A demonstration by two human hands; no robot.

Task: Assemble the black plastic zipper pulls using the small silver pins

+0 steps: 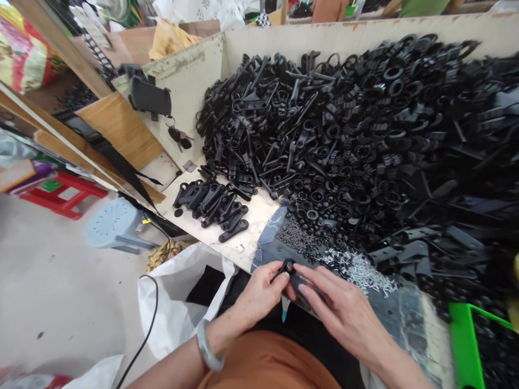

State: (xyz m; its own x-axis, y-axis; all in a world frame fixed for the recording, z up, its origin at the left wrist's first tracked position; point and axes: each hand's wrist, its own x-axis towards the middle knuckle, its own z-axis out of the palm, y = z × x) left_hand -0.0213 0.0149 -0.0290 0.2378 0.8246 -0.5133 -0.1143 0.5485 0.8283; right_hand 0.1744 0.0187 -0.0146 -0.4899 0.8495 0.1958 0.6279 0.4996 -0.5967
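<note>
My left hand (261,292) pinches a small black plastic part (288,263) with a rounded, ring-like end between thumb and fingers. From the other side, my right hand (343,302) has its fingertips on the same part, its fingers fairly straight. A dark, blurred stretch under the right fingers hides how far the part reaches. Just below the hands a pale pointed tip with a blue end (284,313) shows. Close to the right hand lies a heap of small silver pins or rivets (359,270), with small dark brown pieces (298,233) beside it.
Black plastic parts (308,124) form a large heap against the bench's back board. Similar arm-shaped parts (213,202) lie in a row at left. A white sack (170,286) gapes below the bench edge. A green crate (466,340) stands at right, a blue stool (113,224) at left.
</note>
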